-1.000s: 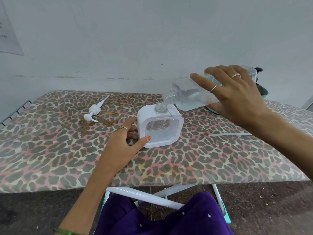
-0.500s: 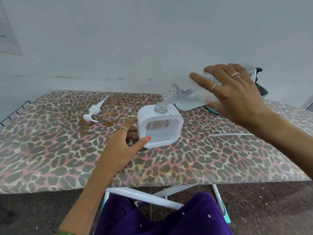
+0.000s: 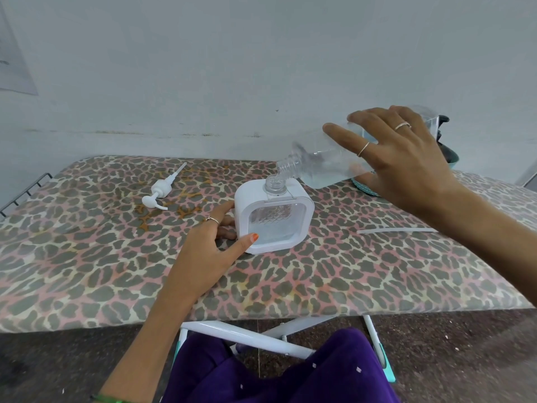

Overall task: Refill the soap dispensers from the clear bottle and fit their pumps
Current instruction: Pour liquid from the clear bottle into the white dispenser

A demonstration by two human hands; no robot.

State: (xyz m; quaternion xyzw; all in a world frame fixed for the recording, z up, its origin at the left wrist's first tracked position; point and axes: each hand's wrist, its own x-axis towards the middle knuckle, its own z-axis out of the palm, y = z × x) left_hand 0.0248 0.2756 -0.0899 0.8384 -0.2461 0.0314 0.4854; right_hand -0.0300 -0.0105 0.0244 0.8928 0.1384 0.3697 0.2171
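Nearest the camera, purple clothing (image 3: 279, 370) is seen at the lower edge, with white folding legs (image 3: 247, 335) under the surface. The surface (image 3: 87, 271) is covered in a leopard-print cloth.

The left hand (image 3: 209, 245) is laid against the left side of the white soap dispenser (image 3: 274, 219): the thumb is pressed to its lower front corner and the fingers are wrapped round its left wall, so the dispenser is steadied upright on the surface. A ring is worn on one finger. The dispenser's clear front window shows liquid low inside; its threaded neck is open, no pump fitted.

To the right, a thin white strip, apparently a tube (image 3: 396, 230), lies flat on the cloth, well apart from the dispenser.

The right hand (image 3: 401, 164) is closed around the clear bottle (image 3: 322, 167), gripped from above, two rings visible. The bottle is tilted with its mouth down-left, held just above the dispenser neck; whether the two touch cannot be told. Liquid is seen in the bottle.

Farther left, a white pump (image 3: 159, 191) lies on its side on the cloth. Behind the right hand, a teal-rimmed object (image 3: 449, 158) is partly hidden. A pale wall (image 3: 232, 68) closes the view.
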